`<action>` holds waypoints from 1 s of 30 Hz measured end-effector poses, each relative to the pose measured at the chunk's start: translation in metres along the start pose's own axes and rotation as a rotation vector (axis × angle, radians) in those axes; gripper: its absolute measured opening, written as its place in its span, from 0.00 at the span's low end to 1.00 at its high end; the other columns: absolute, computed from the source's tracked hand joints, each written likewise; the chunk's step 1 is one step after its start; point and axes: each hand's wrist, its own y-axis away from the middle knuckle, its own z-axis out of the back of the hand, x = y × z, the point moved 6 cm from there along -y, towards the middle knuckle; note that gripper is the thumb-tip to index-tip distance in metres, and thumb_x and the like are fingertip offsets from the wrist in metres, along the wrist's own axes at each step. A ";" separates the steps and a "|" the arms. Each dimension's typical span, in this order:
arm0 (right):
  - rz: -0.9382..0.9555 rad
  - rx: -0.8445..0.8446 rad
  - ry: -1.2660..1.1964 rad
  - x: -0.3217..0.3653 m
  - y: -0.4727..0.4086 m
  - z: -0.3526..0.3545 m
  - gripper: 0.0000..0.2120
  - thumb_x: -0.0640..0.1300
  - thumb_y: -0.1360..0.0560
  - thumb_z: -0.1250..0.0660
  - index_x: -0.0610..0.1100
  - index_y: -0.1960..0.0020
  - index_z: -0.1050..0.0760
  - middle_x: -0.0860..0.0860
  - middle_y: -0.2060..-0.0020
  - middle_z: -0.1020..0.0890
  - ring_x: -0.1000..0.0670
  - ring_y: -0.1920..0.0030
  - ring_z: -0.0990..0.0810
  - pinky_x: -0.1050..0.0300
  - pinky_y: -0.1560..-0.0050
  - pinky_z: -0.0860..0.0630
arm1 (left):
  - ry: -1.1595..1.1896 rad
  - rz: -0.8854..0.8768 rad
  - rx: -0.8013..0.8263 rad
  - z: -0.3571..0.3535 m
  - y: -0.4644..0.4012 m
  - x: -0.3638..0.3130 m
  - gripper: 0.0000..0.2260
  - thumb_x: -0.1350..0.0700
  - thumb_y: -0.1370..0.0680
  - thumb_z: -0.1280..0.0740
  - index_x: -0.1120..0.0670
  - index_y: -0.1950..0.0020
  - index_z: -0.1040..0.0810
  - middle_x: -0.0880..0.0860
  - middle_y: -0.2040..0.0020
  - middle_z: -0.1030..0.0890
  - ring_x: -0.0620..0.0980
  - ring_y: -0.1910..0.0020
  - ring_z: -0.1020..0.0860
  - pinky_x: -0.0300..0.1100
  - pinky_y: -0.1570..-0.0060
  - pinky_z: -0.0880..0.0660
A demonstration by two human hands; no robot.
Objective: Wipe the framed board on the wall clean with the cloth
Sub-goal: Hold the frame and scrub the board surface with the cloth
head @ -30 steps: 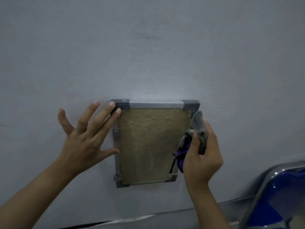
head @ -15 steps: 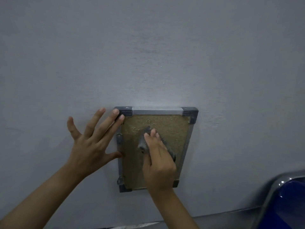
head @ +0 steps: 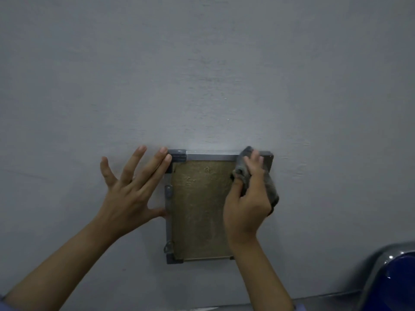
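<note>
A small framed board point(head: 199, 209) with a brownish cork-like face and a grey frame hangs on the grey wall. My left hand point(head: 132, 191) lies flat on the wall with spread fingers, its fingertips and thumb touching the frame's left edge. My right hand point(head: 247, 203) grips a bunched grey cloth point(head: 243, 167) and presses it against the board's top right corner. That hand and forearm hide the frame's right side.
The grey wall point(head: 202, 75) is bare around the board. A blue chair with a metal frame point(head: 395, 279) stands at the lower right, close to my right forearm. A pale floor strip runs along the bottom edge.
My right hand carried the cloth from the board's right edge to its middle, then up to the top right corner. My left hand has kept its place against the frame's left side.
</note>
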 end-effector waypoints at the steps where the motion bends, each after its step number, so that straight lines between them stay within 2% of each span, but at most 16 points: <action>1: 0.049 0.023 -0.003 0.013 0.008 -0.010 0.11 0.34 0.23 0.36 0.32 0.42 0.23 0.39 0.38 0.24 0.40 0.36 0.26 0.43 0.40 0.25 | 0.003 0.001 -0.007 -0.001 0.000 0.000 0.59 0.30 0.42 0.28 0.53 0.21 0.52 0.49 0.21 0.50 0.56 0.23 0.51 0.68 0.34 0.64; 5: 0.186 0.141 -0.031 0.063 0.033 -0.042 0.12 0.35 0.26 0.34 0.33 0.44 0.22 0.38 0.41 0.22 0.41 0.38 0.24 0.46 0.42 0.23 | 0.035 0.009 -0.030 -0.002 0.000 0.001 0.56 0.30 0.40 0.29 0.53 0.21 0.51 0.49 0.21 0.51 0.57 0.24 0.48 0.69 0.35 0.62; 7: 0.185 0.174 -0.086 0.070 0.029 -0.040 0.12 0.36 0.25 0.35 0.33 0.43 0.22 0.39 0.41 0.21 0.42 0.38 0.24 0.49 0.42 0.23 | 0.042 0.008 -0.029 0.000 0.001 0.000 0.57 0.30 0.40 0.29 0.52 0.22 0.51 0.49 0.21 0.52 0.57 0.24 0.48 0.70 0.36 0.60; 9: 0.136 0.203 -0.204 0.063 0.020 -0.027 0.13 0.38 0.23 0.37 0.34 0.41 0.23 0.41 0.43 0.19 0.45 0.41 0.21 0.56 0.42 0.23 | 0.056 0.013 -0.005 0.000 0.001 0.000 0.60 0.31 0.44 0.25 0.52 0.22 0.52 0.49 0.21 0.52 0.56 0.23 0.50 0.71 0.36 0.59; 11: 0.021 0.171 -0.284 0.047 0.008 -0.006 0.15 0.44 0.22 0.38 0.37 0.39 0.24 0.47 0.48 0.16 0.56 0.48 0.19 0.69 0.49 0.23 | 0.059 0.022 0.018 0.001 0.000 0.000 0.62 0.33 0.46 0.23 0.52 0.22 0.52 0.48 0.21 0.53 0.55 0.23 0.51 0.70 0.36 0.60; 12: -0.036 0.116 -0.291 0.038 0.002 0.006 0.15 0.45 0.22 0.38 0.39 0.39 0.25 0.56 0.51 0.17 0.63 0.51 0.20 0.74 0.54 0.26 | 0.059 0.024 0.028 0.001 0.000 0.000 0.63 0.33 0.46 0.23 0.52 0.22 0.53 0.48 0.21 0.53 0.54 0.23 0.52 0.70 0.35 0.62; 13: -0.076 0.048 -0.290 0.029 -0.004 0.016 0.14 0.44 0.22 0.38 0.39 0.39 0.25 0.63 0.54 0.19 0.68 0.53 0.22 0.77 0.56 0.28 | 0.062 0.023 0.034 0.001 0.001 0.001 0.63 0.33 0.46 0.23 0.52 0.22 0.53 0.48 0.21 0.54 0.54 0.23 0.52 0.69 0.35 0.63; 14: -0.101 -0.013 -0.278 0.021 -0.010 0.024 0.13 0.43 0.22 0.38 0.39 0.40 0.25 0.66 0.55 0.21 0.71 0.53 0.23 0.79 0.56 0.29 | 0.062 0.021 0.038 0.001 0.000 0.001 0.63 0.33 0.47 0.23 0.52 0.22 0.53 0.48 0.21 0.54 0.54 0.23 0.53 0.69 0.35 0.63; 16: -0.097 -0.069 -0.224 0.012 -0.018 0.028 0.12 0.40 0.22 0.37 0.37 0.41 0.25 0.57 0.50 0.19 0.66 0.50 0.22 0.75 0.53 0.27 | 0.054 0.011 0.039 0.001 0.000 0.001 0.63 0.32 0.46 0.24 0.52 0.22 0.53 0.48 0.21 0.54 0.54 0.23 0.52 0.69 0.35 0.63; 18: -0.030 0.019 -0.169 0.014 -0.017 0.016 0.12 0.36 0.24 0.34 0.34 0.41 0.24 0.42 0.46 0.18 0.51 0.45 0.19 0.60 0.47 0.22 | 0.053 -0.010 0.032 0.002 -0.001 0.002 0.61 0.32 0.45 0.24 0.52 0.22 0.52 0.48 0.21 0.54 0.55 0.23 0.50 0.70 0.36 0.61; 20: 0.088 0.139 -0.129 0.027 -0.008 -0.006 0.13 0.33 0.24 0.35 0.32 0.41 0.24 0.38 0.43 0.21 0.41 0.40 0.22 0.46 0.41 0.24 | 0.054 -0.045 0.026 0.005 -0.002 0.004 0.58 0.30 0.42 0.27 0.52 0.22 0.51 0.49 0.21 0.52 0.56 0.24 0.48 0.72 0.37 0.59; 21: 0.162 0.174 -0.123 0.036 -0.001 -0.014 0.12 0.34 0.22 0.37 0.31 0.41 0.24 0.37 0.42 0.21 0.40 0.38 0.24 0.43 0.38 0.27 | 0.059 -0.061 0.023 0.007 -0.002 0.006 0.56 0.29 0.39 0.30 0.52 0.22 0.51 0.49 0.21 0.50 0.56 0.24 0.47 0.72 0.37 0.59; 23: 0.278 0.213 -0.133 0.051 0.010 -0.027 0.15 0.38 0.19 0.44 0.30 0.42 0.24 0.36 0.42 0.22 0.39 0.37 0.25 0.44 0.35 0.29 | 0.091 -0.084 0.010 0.013 -0.002 0.009 0.49 0.30 0.34 0.34 0.53 0.22 0.48 0.51 0.22 0.45 0.56 0.24 0.45 0.73 0.37 0.59; 25: 0.327 0.245 -0.170 0.058 0.015 -0.033 0.18 0.40 0.18 0.48 0.30 0.42 0.24 0.37 0.41 0.22 0.40 0.37 0.26 0.45 0.35 0.30 | 0.140 -0.106 -0.011 0.021 -0.002 0.012 0.39 0.37 0.28 0.38 0.53 0.23 0.44 0.52 0.23 0.41 0.56 0.24 0.44 0.74 0.37 0.58; 27: 0.338 0.268 -0.217 0.056 0.016 -0.033 0.16 0.38 0.18 0.47 0.31 0.41 0.25 0.37 0.41 0.22 0.41 0.37 0.25 0.46 0.34 0.30 | 0.169 -0.121 -0.016 0.028 -0.004 0.015 0.32 0.45 0.26 0.41 0.53 0.24 0.41 0.51 0.24 0.39 0.53 0.24 0.43 0.73 0.36 0.57; 30: 0.451 0.320 -0.237 0.048 0.018 -0.033 0.12 0.33 0.22 0.39 0.31 0.41 0.25 0.38 0.41 0.22 0.43 0.36 0.25 0.47 0.33 0.30 | 0.201 -0.145 -0.035 0.037 -0.009 0.021 0.27 0.55 0.26 0.42 0.51 0.25 0.37 0.48 0.26 0.35 0.51 0.26 0.40 0.70 0.34 0.55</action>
